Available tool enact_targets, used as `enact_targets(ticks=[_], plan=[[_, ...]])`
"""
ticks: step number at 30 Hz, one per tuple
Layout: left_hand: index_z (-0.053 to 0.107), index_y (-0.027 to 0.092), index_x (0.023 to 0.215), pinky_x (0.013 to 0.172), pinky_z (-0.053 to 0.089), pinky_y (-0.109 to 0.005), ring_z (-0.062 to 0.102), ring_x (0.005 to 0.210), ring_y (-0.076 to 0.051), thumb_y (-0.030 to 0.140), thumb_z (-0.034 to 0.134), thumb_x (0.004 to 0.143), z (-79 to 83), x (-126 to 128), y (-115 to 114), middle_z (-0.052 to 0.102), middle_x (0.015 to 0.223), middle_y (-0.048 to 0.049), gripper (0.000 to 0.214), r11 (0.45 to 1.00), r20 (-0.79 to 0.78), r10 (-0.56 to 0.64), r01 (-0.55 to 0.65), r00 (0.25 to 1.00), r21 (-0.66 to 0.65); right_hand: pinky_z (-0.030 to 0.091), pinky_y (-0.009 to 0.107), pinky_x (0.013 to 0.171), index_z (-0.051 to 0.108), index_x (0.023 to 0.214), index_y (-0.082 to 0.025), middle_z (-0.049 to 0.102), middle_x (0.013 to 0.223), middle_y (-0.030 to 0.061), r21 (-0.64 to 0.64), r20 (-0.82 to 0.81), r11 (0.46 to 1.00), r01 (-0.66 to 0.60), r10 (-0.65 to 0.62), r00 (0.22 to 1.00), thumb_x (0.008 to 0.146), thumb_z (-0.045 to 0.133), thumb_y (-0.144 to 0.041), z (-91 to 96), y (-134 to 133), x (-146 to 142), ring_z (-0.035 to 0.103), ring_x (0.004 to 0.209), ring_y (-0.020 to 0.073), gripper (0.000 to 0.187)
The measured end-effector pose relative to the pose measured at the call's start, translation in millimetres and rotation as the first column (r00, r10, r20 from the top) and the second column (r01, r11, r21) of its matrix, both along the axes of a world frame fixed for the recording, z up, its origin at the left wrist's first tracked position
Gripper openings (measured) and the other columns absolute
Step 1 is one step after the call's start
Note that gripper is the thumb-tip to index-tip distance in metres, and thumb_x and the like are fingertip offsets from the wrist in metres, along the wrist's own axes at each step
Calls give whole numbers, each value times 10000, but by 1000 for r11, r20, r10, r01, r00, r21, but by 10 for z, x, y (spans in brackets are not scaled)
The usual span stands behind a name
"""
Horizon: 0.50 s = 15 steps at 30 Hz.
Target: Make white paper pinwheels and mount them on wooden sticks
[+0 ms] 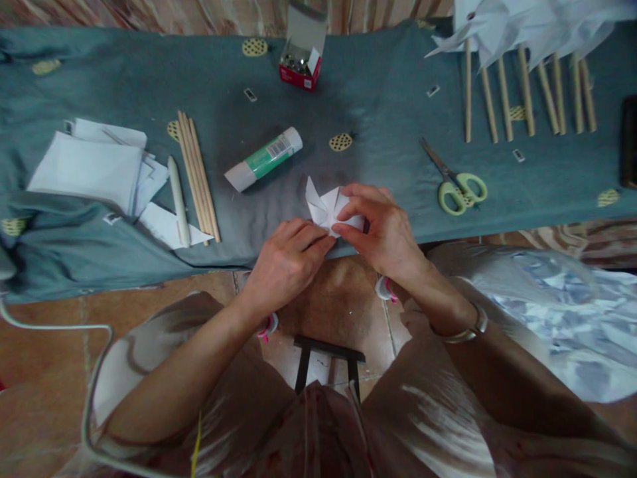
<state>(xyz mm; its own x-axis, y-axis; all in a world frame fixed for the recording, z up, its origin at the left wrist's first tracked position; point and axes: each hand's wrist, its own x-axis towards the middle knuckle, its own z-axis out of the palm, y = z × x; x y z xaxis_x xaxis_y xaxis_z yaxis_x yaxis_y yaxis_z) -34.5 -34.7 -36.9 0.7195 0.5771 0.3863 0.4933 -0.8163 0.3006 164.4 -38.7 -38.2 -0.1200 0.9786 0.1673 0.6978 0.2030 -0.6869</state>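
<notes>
A small folded white paper pinwheel (326, 206) lies at the near edge of a table covered in teal cloth (388, 93). My left hand (286, 262) has its fingers curled and pinches the paper's lower edge. My right hand (381, 229) is closed on the paper's right side, thumb and fingers pressing a flap. A glue stick (263, 159) lies just beyond the paper, to the left.
A stack of white paper (92, 166), a white folding tool (178, 199) and a few wooden sticks (198, 174) lie at the left. Green-handled scissors (455, 182) rest to the right. A red box of pins (301, 63) stands at the back. Finished pinwheels on sticks (527, 53) fill the far right.
</notes>
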Motion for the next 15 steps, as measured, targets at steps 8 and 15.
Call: enact_targets(ticks=[8, 15], plan=[[671, 118, 1053, 775, 504, -358, 615, 938, -221, 156, 526, 960, 18, 0, -1, 720, 1020, -102, 176, 1000, -8, -4, 4, 1000, -2, 470, 470, 1024, 660, 878, -271, 644, 1224, 39, 86, 54, 996, -28, 23, 998, 836, 681, -184, 14, -22, -32, 582, 1140, 253, 99], [669, 133, 1069, 785, 496, -363, 606, 942, -218, 160, 512, 968, 8, -3, -4, 716, 1040, -102, 189, 1000, -18, 3, -3, 1000, -28, 503, 458, 992, 703, 895, -269, 630, 1268, 39, 145, 129, 987, -63, 45, 991, 877, 624, -191, -6, -52, -49, 577, 1121, 250, 113]])
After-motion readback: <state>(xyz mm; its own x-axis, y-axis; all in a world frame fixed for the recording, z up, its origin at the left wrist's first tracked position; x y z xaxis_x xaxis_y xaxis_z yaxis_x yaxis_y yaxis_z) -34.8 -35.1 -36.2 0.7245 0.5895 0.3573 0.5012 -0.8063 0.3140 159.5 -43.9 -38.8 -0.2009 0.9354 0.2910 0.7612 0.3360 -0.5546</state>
